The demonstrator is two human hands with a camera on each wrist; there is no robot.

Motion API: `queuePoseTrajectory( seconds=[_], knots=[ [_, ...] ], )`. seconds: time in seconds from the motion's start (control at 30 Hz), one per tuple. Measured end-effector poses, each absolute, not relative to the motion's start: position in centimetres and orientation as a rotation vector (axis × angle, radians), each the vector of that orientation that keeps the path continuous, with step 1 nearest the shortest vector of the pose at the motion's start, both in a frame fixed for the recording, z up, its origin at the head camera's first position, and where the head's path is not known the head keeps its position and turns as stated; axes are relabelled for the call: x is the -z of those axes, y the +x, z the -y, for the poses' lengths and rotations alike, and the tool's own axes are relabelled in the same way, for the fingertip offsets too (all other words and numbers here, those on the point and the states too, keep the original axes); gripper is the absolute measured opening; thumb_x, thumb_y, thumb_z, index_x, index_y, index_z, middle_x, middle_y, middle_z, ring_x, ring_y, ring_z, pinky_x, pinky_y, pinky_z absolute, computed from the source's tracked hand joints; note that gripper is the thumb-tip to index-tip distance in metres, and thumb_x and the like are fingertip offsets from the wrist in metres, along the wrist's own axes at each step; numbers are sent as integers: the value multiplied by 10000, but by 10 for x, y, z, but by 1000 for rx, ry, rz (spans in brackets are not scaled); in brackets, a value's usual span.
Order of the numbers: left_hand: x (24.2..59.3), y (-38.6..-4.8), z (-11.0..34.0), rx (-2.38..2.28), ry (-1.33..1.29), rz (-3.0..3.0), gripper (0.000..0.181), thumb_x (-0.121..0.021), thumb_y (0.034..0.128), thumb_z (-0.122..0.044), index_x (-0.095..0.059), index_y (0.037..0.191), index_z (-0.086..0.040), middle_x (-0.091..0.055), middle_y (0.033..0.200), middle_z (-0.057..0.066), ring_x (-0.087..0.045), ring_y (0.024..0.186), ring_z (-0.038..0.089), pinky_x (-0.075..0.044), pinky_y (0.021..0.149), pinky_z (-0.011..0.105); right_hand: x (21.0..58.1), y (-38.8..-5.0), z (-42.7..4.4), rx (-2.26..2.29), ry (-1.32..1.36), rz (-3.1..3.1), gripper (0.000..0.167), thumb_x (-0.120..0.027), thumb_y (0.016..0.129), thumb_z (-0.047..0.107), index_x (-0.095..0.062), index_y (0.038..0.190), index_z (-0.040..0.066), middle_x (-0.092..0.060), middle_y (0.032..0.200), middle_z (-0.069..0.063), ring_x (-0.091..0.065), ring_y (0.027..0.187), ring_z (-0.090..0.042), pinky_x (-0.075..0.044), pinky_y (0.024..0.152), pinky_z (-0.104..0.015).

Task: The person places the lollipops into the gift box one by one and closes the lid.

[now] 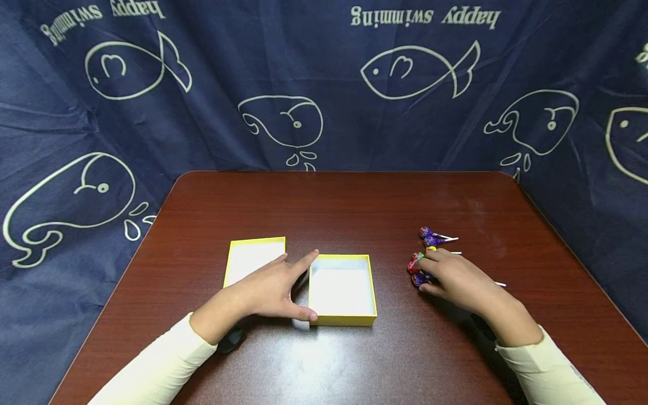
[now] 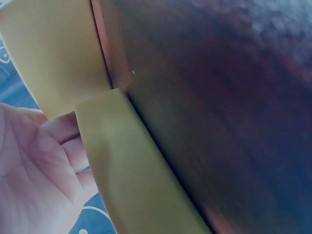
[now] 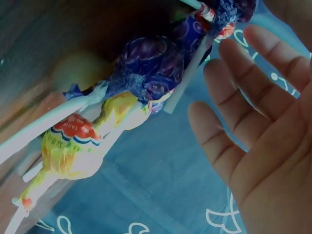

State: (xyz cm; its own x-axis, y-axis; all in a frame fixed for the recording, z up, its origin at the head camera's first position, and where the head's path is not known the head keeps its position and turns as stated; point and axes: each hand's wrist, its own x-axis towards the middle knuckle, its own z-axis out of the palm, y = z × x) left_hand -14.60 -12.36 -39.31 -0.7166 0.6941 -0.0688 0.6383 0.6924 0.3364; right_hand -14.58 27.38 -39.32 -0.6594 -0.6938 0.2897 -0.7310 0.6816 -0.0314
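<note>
An uncovered yellow box with a white inside [image 1: 343, 289] stands mid-table. My left hand [image 1: 268, 288] is spread along its left side, thumb at the near corner, forefinger by the far one. Yellow walls [image 2: 136, 170] partly cover the fingers of that hand [image 2: 36, 165] in the left wrist view. Over several wrapped lollipops [image 1: 416, 262] at the right hovers my right hand [image 1: 463, 284], fingers slightly bent. The right wrist view shows its fingers apart [image 3: 258, 107] beside purple-wrapped [image 3: 148, 66] and yellow-wrapped lollipops [image 3: 73, 151], none visibly gripped.
A shallow yellow-rimmed tray or lid, white inside [image 1: 251, 260], lies left of the box, partly under my left hand in the head view. Beyond the brown table [image 1: 349, 208] hangs a dark blue cloth [image 1: 334, 67] with white fish and whale drawings.
</note>
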Motion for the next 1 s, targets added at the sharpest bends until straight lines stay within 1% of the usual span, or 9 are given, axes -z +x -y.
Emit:
queuePoseTrajectory(
  seconds=[0.13,0.23,0.4,0.57,0.63,0.7,0.8,0.9,1.0],
  knots=[
    [392,-146,124,-424,1073,-2715,1210,-677,725,-767,-164,1596,-102,-492,530,-170,-681,999,163,-201,1165,479,395,-147,-273,-215,1166,2635,380,-895,656,157,-684,969,125,-620,902,10,-586,831,-225,-492,693,-449],
    [392,-146,124,-409,1074,-2722,1207,-667,726,-776,-163,1598,-112,-456,483,-176,-690,939,152,-208,1163,477,397,-148,-272,-200,1176,2638,390,-890,639,130,-693,975,118,-637,913,7,-585,843,-225,-495,711,-445],
    [390,-146,123,-391,1075,-2717,1206,-648,726,-794,-158,1601,-124,-416,412,-181,-675,736,105,-214,1162,468,401,-150,-273,-191,1204,2599,373,-881,602,83,-675,912,116,-647,893,7,-589,835,-234,-495,717,-438],
    [389,-146,123,-366,1049,-2733,1194,-629,720,-815,-165,1604,-161,-422,419,-161,-645,1063,300,-332,1104,447,401,-151,-273,-208,1225,2571,358,-866,605,65,-671,899,121,-651,888,19,-583,824,-226,-488,716,-426],
    [388,-146,123,-353,1042,-2744,1186,-623,716,-823,-174,1605,-177,-435,445,-144,-600,1107,338,-411,1027,430,399,-150,-273,-215,1221,2582,348,-865,620,69,-674,905,125,-652,895,23,-586,830,-222,-491,718,-428],
    [388,-146,124,-343,1042,-2747,1182,-623,716,-822,-178,1604,-182,-446,463,-127,-609,968,266,-451,949,409,397,-149,-272,-230,1216,2592,335,-866,639,76,-679,912,130,-657,911,21,-596,846,-223,-498,726,-434],
    [387,-146,123,-328,1057,-2754,1182,-626,718,-816,-188,1602,-165,-444,465,-121,-532,784,160,-455,893,383,393,-148,-270,-266,1214,2594,313,-863,672,81,-681,921,136,-647,916,26,-598,853,-205,-503,724,-425],
    [386,-146,123,-311,1065,-2746,1186,-626,730,-807,-172,1602,-142,-435,454,-133,-528,735,119,-412,980,376,389,-148,-269,-313,1220,2590,291,-857,700,77,-676,921,136,-626,910,35,-593,847,-175,-502,722,-403],
    [386,-145,122,-293,1057,-2733,1194,-616,737,-809,-151,1603,-131,-492,501,-128,-606,824,107,-329,1090,402,387,-148,-267,-353,1225,2611,277,-847,729,80,-669,934,137,-610,919,46,-592,848,-141,-508,720,-380]
  ],
)
